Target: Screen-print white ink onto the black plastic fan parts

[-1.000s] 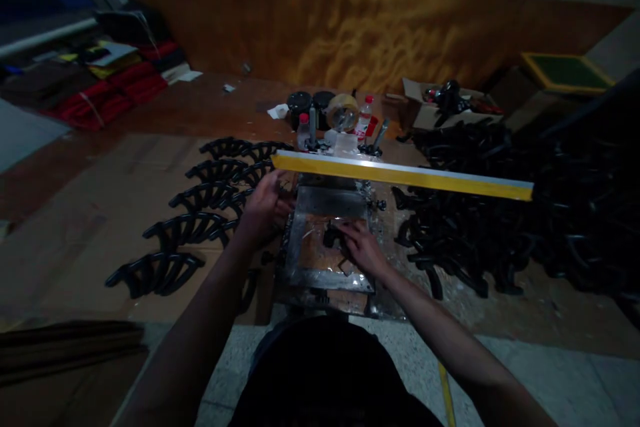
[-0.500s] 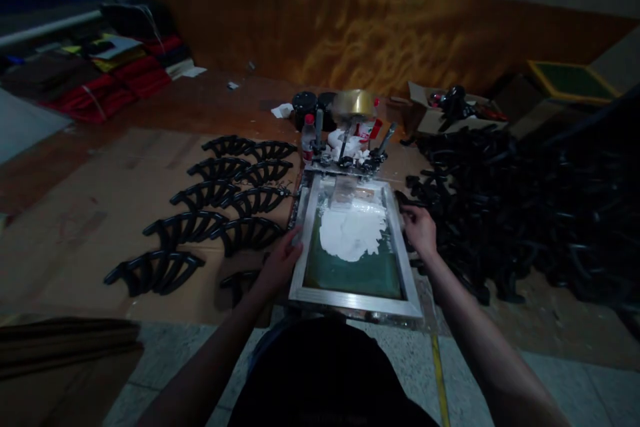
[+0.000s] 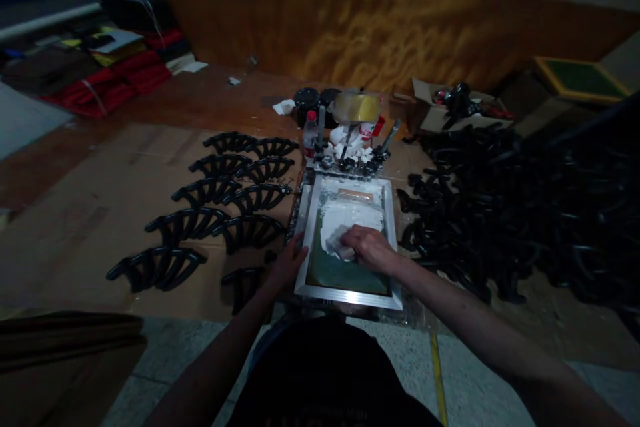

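Note:
A screen-printing frame [image 3: 350,297] with silvery metal edges and green mesh lies in front of me. White ink [image 3: 361,217] covers the upper part of the mesh. My right hand [image 3: 371,248] is closed on a greyish scraper [image 3: 338,242] over the lower edge of the ink. My left hand [image 3: 289,263] has its fingers curled against the frame's left side. A wooden-handled squeegee [image 3: 355,195] lies across the far end of the mesh. Behind the frame stands a clamp base [image 3: 345,165] with upright metal posts.
Black curved ribbed parts [image 3: 250,233] lie in rows on cardboard at the left. A large heap of black parts [image 3: 480,207] fills the right. At the back are a plastic bottle [image 3: 310,130], a tape roll [image 3: 357,108], dark jars [image 3: 306,103] and a carton [image 3: 453,117].
My right hand has moved from the frame's right side to over the mesh, taking the scraper from the far end. The frame's near right corner has shifted left. My left hand stays beside the frame.

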Available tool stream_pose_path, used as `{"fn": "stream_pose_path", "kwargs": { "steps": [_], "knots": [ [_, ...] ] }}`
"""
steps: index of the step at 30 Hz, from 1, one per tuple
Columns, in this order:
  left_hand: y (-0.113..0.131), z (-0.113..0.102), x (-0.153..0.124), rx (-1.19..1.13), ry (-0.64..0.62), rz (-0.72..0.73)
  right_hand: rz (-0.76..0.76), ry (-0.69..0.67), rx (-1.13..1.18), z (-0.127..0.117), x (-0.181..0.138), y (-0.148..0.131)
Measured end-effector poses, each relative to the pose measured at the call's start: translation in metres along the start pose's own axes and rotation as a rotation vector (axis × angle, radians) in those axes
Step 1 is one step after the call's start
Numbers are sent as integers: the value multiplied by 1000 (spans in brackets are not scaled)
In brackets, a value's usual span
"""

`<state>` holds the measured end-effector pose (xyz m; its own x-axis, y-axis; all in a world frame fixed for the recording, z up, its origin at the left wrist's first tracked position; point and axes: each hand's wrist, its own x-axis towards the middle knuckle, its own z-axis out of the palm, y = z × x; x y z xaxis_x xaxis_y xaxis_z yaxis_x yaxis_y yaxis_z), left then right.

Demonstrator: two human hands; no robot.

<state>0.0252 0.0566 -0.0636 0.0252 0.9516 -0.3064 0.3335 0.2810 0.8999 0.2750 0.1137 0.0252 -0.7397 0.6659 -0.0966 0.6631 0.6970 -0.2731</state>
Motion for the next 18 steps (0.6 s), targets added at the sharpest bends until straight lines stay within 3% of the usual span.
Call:
{"fn": "stream_pose_path", "kwargs": {
  "steps": [3, 6, 8, 11, 14, 18],
  "knots": [
    [6, -1, -1, -2, -12, -28, -34, -15, 48, -3, -5, 1],
    [15, -3, -5, -10, 0, -30, 65, 123, -6, 6, -3, 0],
    [20, -3, -8, -11, 21, -28, 32, 207, -35, 18, -8, -3],
    [24, -4, -10, -22, 27, -40, -43, 204, 8, 26, -17, -7],
    [31, -8, -13, -58, 5, -34, 64, 215, 60, 6, -2, -3],
    [60, -23, -22, -90, -14, -44, 360, 311, 43, -47, 35, 25]
  ]
}}
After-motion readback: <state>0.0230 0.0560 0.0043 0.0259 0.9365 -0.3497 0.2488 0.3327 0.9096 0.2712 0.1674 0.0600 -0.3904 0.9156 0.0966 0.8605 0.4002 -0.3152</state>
